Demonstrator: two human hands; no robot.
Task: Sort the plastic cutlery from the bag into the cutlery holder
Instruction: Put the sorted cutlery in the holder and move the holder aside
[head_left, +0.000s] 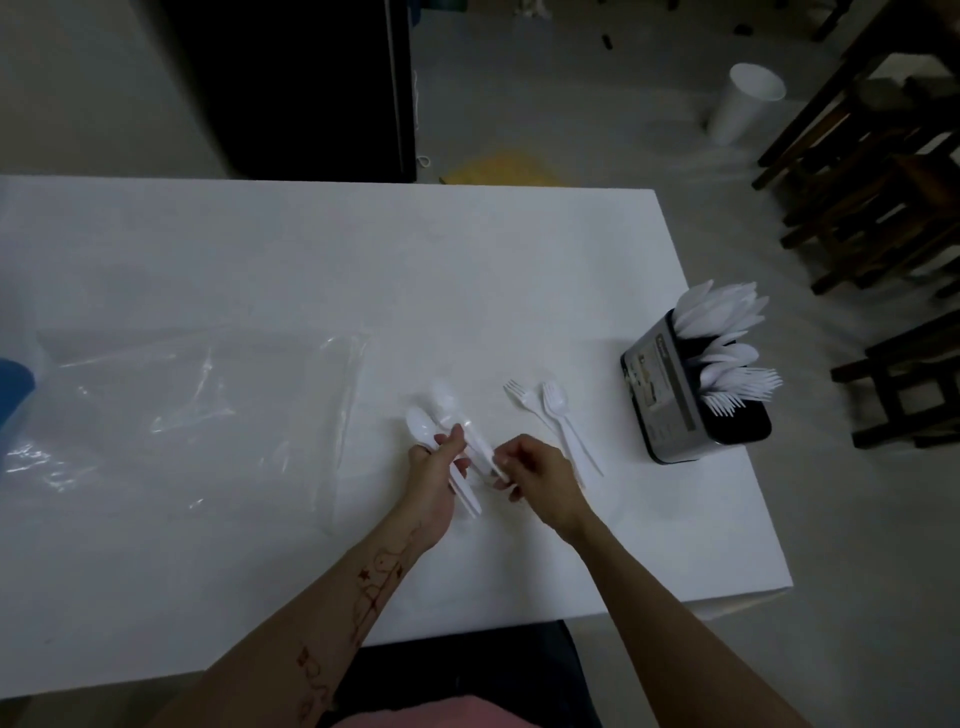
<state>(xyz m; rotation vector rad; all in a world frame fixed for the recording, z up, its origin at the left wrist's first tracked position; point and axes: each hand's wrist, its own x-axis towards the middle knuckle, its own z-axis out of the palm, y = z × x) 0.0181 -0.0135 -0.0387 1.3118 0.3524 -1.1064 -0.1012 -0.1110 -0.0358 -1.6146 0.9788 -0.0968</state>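
Near the middle of the white bench (260, 249), the left hand (434, 486) is closed around a white plastic spoon (422, 427), with the bowl of the spoon sticking out toward 11 o'clock. The right hand (540, 475) sits just beside it at 3 o'clock, its fingertips pinched on the handle end of a second spoon (445, 397), whose bowl points to 11 o'clock too. Two white forks (556, 410) lie flat on the bench close by, at 2 o'clock from the right hand. The cutlery holder (670, 395) stands near the bench's right edge, at 2 o'clock from the hands, and it is full of white knives, spoons and forks standing up. The clear plastic bag (182, 410) lies flat at 9 o'clock from the hands.
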